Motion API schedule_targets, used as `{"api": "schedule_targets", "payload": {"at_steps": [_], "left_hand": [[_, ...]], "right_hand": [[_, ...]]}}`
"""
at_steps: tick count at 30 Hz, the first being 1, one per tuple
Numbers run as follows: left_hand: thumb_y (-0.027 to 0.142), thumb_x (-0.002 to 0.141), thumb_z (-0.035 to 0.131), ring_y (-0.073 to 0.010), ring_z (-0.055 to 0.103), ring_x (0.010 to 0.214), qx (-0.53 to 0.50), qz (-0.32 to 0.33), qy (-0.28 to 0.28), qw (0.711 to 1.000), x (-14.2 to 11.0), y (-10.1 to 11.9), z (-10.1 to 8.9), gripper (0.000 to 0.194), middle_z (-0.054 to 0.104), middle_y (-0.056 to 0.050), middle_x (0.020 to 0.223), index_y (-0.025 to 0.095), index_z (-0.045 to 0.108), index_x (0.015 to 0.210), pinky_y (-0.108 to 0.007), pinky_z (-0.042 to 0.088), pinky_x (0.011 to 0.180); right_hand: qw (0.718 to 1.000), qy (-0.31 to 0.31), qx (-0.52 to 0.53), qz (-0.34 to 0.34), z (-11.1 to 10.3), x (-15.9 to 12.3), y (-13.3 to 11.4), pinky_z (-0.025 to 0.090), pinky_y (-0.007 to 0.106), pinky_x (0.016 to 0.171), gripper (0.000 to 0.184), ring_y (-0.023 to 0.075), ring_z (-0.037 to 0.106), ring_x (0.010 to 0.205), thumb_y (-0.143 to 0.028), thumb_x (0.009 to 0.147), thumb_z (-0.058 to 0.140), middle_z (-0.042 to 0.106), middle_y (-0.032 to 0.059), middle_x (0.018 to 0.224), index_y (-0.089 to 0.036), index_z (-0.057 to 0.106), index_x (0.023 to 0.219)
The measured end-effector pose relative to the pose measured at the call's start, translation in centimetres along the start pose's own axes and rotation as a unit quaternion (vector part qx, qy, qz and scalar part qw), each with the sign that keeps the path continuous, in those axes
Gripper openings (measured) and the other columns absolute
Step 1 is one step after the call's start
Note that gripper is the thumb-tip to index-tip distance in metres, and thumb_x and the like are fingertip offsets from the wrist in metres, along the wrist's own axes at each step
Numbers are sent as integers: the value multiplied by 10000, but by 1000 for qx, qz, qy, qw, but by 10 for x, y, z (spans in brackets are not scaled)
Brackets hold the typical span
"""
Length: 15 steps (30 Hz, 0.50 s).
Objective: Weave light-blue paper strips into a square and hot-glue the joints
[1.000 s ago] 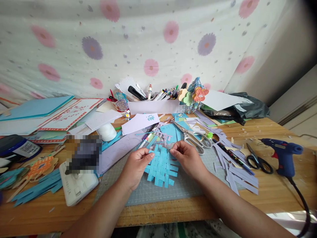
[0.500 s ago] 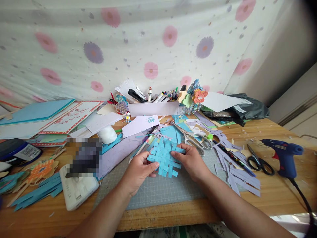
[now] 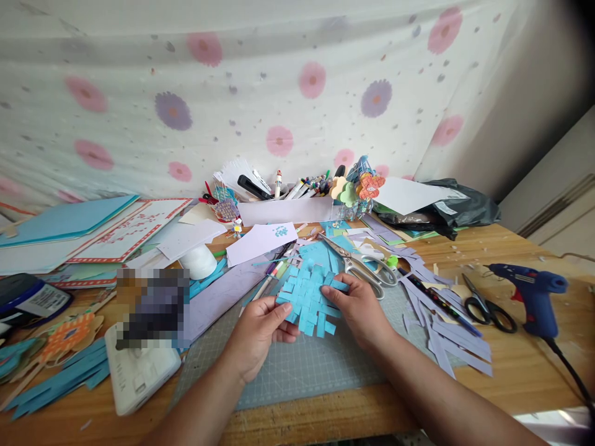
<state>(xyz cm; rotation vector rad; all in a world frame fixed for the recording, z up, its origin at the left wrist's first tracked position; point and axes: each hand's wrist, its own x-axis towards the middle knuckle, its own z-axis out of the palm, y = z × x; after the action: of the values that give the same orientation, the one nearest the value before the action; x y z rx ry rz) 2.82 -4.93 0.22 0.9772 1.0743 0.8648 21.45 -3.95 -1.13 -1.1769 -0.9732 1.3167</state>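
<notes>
The woven blue paper piece (image 3: pixel 307 298) is held over the grey cutting mat (image 3: pixel 325 371), strip ends projecting at its edges. The left hand (image 3: pixel 263 325) pinches the left edge, thumb uppermost; the right hand (image 3: pixel 362 306) grips the right side likewise. Apply light, even pressure: the strips could slip or crease. Silver scissors (image 3: pixel 356 261) lie just beyond the right hand; purple strips (image 3: pixel 462 337) lie farther right.
</notes>
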Motion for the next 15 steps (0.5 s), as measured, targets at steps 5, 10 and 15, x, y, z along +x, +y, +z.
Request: {"api": "schedule_targets", "payload": {"at_steps": [5,10,15], "left_hand": [[368,654,770,-130,616,605,9,14,14,1000,0,0,0,289,668,-31,657,123,631,719,-236,510,557],[319,632,775,-127,604,588,9,17,40,999,1,-3,1,253,655,-19,635,133,612,682,-240,507,551],[326,642,763,-129,596,588,-3,21,28,999,0,-2,1,247,648,-17,637,139,613,705,-243,507,546]], "right_hand": [[1000,20,-17,-13,0,1,1,348,226,525,332,100,404,545,-428,649,732,477,-37,598,-164,537,704],[1000,11,-21,-17,1,0,3,339,226,521,317,101,398,543,-424,667,720,466,-37,593,-166,540,707],[1000,6,-4,-25,2,-1,2,327,216,516,322,91,383,537,-418,657,732,461,-44,586,-165,538,698]]}}
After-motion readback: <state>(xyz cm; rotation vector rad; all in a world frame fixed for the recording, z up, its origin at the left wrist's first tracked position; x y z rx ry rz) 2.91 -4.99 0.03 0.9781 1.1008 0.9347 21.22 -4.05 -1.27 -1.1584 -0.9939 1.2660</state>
